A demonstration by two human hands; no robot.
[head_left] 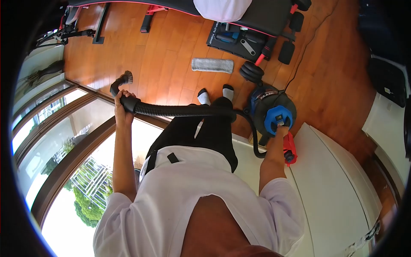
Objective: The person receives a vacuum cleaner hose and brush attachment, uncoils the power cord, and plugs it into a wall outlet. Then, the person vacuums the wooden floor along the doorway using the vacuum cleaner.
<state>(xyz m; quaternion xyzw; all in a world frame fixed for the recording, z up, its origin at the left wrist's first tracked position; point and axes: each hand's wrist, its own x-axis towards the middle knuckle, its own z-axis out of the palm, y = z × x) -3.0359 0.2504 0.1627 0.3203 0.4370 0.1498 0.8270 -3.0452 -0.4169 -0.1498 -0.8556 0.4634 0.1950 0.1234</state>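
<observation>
Head: hose end (132, 105) in left fingers (126, 93)

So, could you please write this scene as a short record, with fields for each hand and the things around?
Left hand: grips the black hose near its brush head
Right hand: at the blue top of the vacuum; grip unclear
Floor: wooden; grey cloth lies beyond the socked feet
Bench: black, at the picture's top edge
</observation>
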